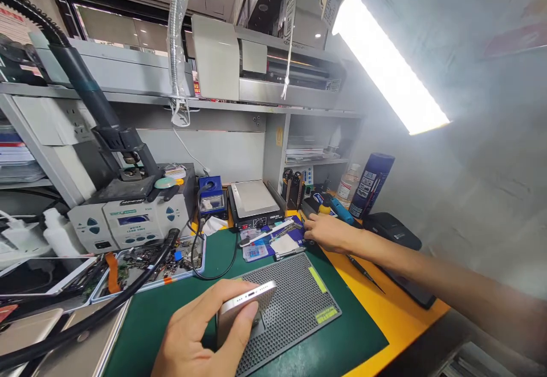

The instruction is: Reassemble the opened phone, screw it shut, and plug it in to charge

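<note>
My left hand (205, 326) grips a smartphone (248, 297) by its sides, fingers on one face and thumb on the other. The phone's bottom edge, with its charging port and speaker holes, faces up. Beneath it lies a grey dotted work mat (294, 303) on a green mat (179, 314). My right hand (327, 233) reaches to the back right, fingers curled down among tools; what they hold, if anything, is hidden. Close by it are a yellow-and-black handle (325, 209), a blue tool (342, 210) and tweezers (293, 230).
A soldering station (128, 223) and a tray of circuit boards (188, 254) stand left. Behind are a heating plate (256, 199) and a blue box (211, 195). A blue can (371, 183), a bottle (348, 182) and a black case (393, 230) stand right. A black hose (141, 286) crosses the left.
</note>
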`<state>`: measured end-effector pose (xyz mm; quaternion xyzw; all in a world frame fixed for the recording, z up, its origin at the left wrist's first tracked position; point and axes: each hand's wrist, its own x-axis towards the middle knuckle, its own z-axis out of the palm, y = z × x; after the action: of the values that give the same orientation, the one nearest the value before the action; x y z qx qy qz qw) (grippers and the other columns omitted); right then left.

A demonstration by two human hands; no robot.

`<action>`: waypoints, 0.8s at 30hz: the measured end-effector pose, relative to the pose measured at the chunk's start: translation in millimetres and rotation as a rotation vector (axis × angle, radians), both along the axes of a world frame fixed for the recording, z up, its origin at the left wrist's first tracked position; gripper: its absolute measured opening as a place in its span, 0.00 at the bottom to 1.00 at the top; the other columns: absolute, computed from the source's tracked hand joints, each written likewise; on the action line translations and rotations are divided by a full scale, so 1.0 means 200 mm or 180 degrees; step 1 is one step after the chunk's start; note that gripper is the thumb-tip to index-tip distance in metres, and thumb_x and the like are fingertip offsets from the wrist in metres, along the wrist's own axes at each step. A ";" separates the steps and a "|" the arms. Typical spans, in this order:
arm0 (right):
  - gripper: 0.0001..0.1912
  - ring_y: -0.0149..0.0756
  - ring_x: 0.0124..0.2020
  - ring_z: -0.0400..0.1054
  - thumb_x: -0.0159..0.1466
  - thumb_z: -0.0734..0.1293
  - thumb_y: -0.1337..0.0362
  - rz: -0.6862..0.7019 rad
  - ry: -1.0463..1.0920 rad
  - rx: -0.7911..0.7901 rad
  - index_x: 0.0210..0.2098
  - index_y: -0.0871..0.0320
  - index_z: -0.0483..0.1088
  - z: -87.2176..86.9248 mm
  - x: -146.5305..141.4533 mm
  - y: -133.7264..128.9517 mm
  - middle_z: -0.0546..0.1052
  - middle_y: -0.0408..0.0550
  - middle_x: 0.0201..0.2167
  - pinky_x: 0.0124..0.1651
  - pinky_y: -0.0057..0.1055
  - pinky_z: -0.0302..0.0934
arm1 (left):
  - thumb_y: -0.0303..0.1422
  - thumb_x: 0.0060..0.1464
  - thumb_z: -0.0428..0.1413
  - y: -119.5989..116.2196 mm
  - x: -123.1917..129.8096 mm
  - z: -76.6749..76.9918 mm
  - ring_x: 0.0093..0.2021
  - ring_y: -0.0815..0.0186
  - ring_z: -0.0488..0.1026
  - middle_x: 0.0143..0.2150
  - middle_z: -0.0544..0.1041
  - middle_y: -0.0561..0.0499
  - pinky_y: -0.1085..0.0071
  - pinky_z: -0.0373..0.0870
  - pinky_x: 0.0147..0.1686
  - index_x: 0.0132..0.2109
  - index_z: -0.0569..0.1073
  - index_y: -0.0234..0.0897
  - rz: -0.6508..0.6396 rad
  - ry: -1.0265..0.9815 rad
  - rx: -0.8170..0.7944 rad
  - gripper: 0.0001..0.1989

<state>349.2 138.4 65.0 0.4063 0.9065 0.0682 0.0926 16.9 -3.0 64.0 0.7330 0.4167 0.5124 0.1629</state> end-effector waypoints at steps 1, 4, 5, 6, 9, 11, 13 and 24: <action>0.06 0.43 0.50 0.72 0.70 0.69 0.63 0.0123 0.0031 0.0049 0.43 0.60 0.74 -0.01 0.02 0.00 0.77 0.49 0.47 0.53 0.47 0.69 | 0.36 0.58 0.60 0.00 0.00 0.00 0.34 0.71 0.81 0.37 0.84 0.60 0.85 0.75 0.36 0.40 0.81 0.49 -0.0055 -0.0032 -0.0026 0.05; 0.05 0.45 0.54 0.71 0.70 0.69 0.66 0.0477 0.0280 0.0174 0.44 0.61 0.74 -0.04 0.10 0.00 0.76 0.50 0.51 0.57 0.50 0.66 | 0.33 0.60 0.58 -0.01 0.02 0.02 0.35 0.72 0.80 0.37 0.83 0.60 0.84 0.74 0.36 0.41 0.79 0.47 -0.0254 -0.0113 -0.0140 0.05; 0.05 0.45 0.55 0.70 0.70 0.69 0.67 0.0582 0.0404 0.0195 0.45 0.61 0.74 -0.05 0.12 0.00 0.76 0.51 0.52 0.58 0.51 0.66 | 0.33 0.60 0.57 -0.02 0.02 0.02 0.35 0.72 0.80 0.37 0.83 0.60 0.84 0.74 0.36 0.41 0.79 0.47 -0.0298 -0.0129 -0.0171 0.05; 0.05 0.46 0.56 0.70 0.70 0.69 0.67 0.0671 0.0546 0.0211 0.45 0.61 0.74 -0.06 0.14 0.00 0.76 0.51 0.54 0.58 0.52 0.66 | 0.32 0.60 0.57 -0.02 0.02 0.03 0.34 0.72 0.80 0.37 0.83 0.60 0.84 0.74 0.35 0.41 0.79 0.46 -0.0336 -0.0135 -0.0199 0.05; 0.05 0.45 0.55 0.71 0.71 0.68 0.65 0.0812 0.1090 0.0253 0.44 0.60 0.75 -0.10 0.15 0.00 0.77 0.51 0.52 0.58 0.51 0.67 | 0.31 0.61 0.56 -0.03 0.03 0.03 0.34 0.73 0.79 0.36 0.82 0.59 0.83 0.73 0.35 0.41 0.78 0.45 -0.0412 -0.0157 -0.0251 0.06; 0.09 0.44 0.52 0.73 0.71 0.68 0.61 0.0749 0.1569 0.0341 0.46 0.60 0.75 -0.11 0.11 -0.01 0.78 0.52 0.49 0.56 0.50 0.68 | 0.29 0.60 0.57 -0.03 0.03 0.02 0.35 0.73 0.79 0.37 0.82 0.59 0.83 0.73 0.36 0.42 0.78 0.45 -0.0391 -0.0204 -0.0199 0.07; 0.12 0.44 0.47 0.75 0.70 0.68 0.58 0.0520 0.2156 0.0514 0.48 0.60 0.74 -0.10 0.05 -0.04 0.79 0.53 0.46 0.52 0.47 0.71 | 0.28 0.59 0.57 -0.03 0.03 0.02 0.36 0.74 0.80 0.38 0.83 0.60 0.83 0.74 0.39 0.44 0.78 0.46 -0.0332 -0.0232 -0.0115 0.09; 0.14 0.47 0.41 0.80 0.69 0.69 0.55 -0.0609 0.5524 -0.0197 0.50 0.54 0.66 0.36 -0.48 -0.42 0.79 0.49 0.42 0.35 0.38 0.79 | 0.25 0.59 0.58 -0.03 0.02 0.01 0.42 0.75 0.80 0.45 0.83 0.62 0.85 0.73 0.47 0.48 0.77 0.49 -0.0251 -0.0185 0.0092 0.14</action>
<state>253.8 53.9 137.3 0.3865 0.6203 -0.2980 -0.6141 21.5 -8.7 66.5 0.7359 0.3751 0.5327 0.1844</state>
